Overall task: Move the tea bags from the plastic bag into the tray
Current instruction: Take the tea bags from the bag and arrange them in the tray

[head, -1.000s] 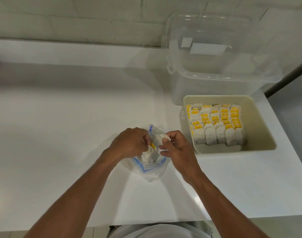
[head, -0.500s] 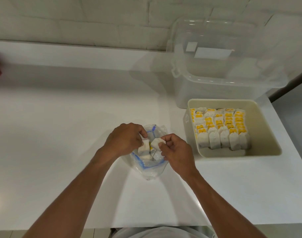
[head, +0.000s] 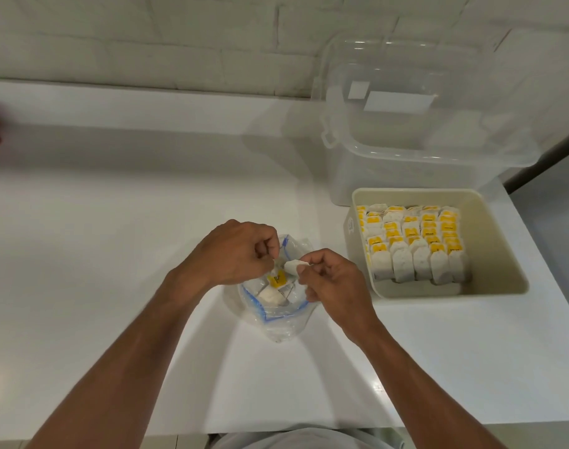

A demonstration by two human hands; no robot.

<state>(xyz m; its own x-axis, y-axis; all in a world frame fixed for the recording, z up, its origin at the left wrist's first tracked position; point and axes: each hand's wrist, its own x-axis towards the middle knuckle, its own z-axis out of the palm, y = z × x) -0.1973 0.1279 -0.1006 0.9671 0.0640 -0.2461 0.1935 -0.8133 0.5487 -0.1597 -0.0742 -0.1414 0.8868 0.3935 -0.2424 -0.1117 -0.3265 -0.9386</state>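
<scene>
The tea bags (head: 278, 288) not yet moved lie in the mouth of the plastic bag (head: 276, 319), directly below and between the fingers of both hands, while the rest stand packed in rows in the tray (head: 500, 286), off to the right of the fingers. The right hand (head: 333, 280) is the nearer to the tray; its fingers (head: 304, 265) are pinched closed on one white tea bag (head: 293, 265), held just above the bag's opening with its long axis pointing left, toward the other hand. The left hand (head: 234, 254) is curled nearly shut at the bag's far rim; it seems to pinch the rim or a string, but I cannot tell which. The move ahead, as I judge it, is a short carry rightward to the open strip along the tray's near wall. The tea bags are soft, flat paper pouches with yellow tags; the plastic bag is thin, clear, crinkled film with a blue zip line; the tray is a smooth, rigid cream box on the glossy white table (head: 115, 254).
</scene>
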